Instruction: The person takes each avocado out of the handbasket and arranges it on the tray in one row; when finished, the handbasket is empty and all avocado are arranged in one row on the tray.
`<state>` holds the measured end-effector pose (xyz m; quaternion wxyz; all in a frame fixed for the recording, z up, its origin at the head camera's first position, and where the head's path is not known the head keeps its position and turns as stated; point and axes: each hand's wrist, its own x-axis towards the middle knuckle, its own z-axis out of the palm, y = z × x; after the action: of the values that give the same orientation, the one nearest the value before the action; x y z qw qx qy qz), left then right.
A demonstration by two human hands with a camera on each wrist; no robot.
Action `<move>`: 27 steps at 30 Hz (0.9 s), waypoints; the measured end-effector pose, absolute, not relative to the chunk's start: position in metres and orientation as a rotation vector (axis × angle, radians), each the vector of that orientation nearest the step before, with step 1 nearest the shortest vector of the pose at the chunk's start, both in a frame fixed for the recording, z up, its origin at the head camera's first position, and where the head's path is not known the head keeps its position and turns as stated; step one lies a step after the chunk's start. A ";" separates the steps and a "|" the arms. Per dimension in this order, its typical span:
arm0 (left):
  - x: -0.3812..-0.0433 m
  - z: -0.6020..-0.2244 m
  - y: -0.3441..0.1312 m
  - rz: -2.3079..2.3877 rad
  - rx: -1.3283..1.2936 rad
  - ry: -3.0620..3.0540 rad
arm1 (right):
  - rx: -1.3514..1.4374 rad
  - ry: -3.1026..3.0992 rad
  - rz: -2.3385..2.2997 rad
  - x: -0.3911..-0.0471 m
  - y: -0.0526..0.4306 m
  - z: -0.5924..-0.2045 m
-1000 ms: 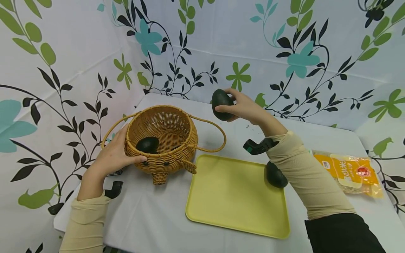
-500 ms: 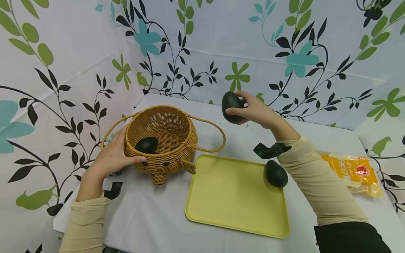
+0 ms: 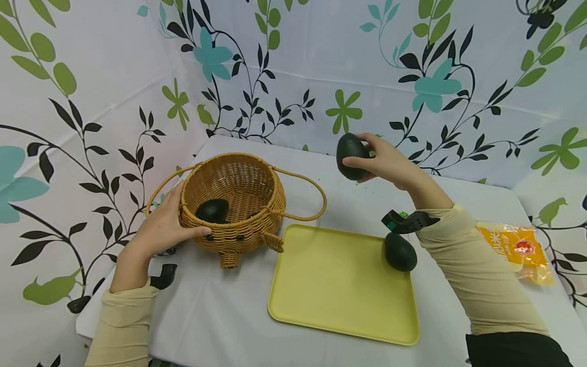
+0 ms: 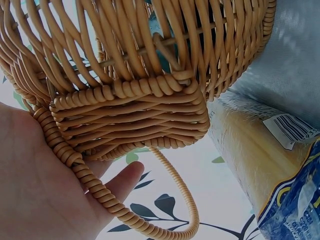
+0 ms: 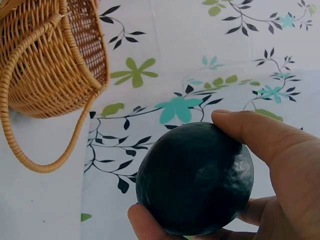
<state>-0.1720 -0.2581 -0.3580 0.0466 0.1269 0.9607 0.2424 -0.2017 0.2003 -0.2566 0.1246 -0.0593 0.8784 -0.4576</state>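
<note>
My right hand [image 3: 387, 163] holds a dark green avocado [image 3: 352, 155] in the air above the far side of the table. In the right wrist view, the thumb and fingers span the same avocado [image 5: 195, 180]. At left, my left hand [image 3: 160, 224] grips the side of a wicker basket [image 3: 234, 232], thumb along its front below the rim. One of the basket's looped handles [image 4: 135, 220] crosses that hand in the left wrist view. Another avocado [image 3: 213, 210] lies inside the basket. A further avocado [image 3: 400, 252] rests at the right edge of a yellow tray [image 3: 341, 290].
An orange-and-clear food packet [image 3: 520, 250] lies at the right, partly behind the right forearm. Beside the basket, the left wrist view shows a plastic-wrapped packet [image 4: 250, 145] with a barcode. Patterned cloth [image 3: 284, 71] hangs behind the white table.
My right hand has moved to the right with the avocado, away from the basket and slightly lower. The left hand, basket and tray stay where they were.
</note>
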 end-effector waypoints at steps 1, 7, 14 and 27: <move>-0.172 -0.358 -0.258 0.741 0.386 2.932 | -0.169 2.558 -1.338 -0.201 0.202 -0.257; -0.172 -0.357 -0.258 0.742 0.374 2.930 | -0.157 2.544 -1.343 -0.198 0.213 -0.262; -0.170 -0.355 -0.257 0.746 0.362 2.915 | -0.122 2.573 -1.295 -0.195 0.223 -0.265; -0.171 -0.356 -0.257 0.751 0.363 2.915 | -0.093 2.576 -1.299 -0.190 0.232 -0.266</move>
<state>-0.1707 -0.2567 -0.3562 0.0546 0.1194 0.9600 0.2473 -0.1898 0.2323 -0.2657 0.1270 -0.0321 0.8852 -0.4464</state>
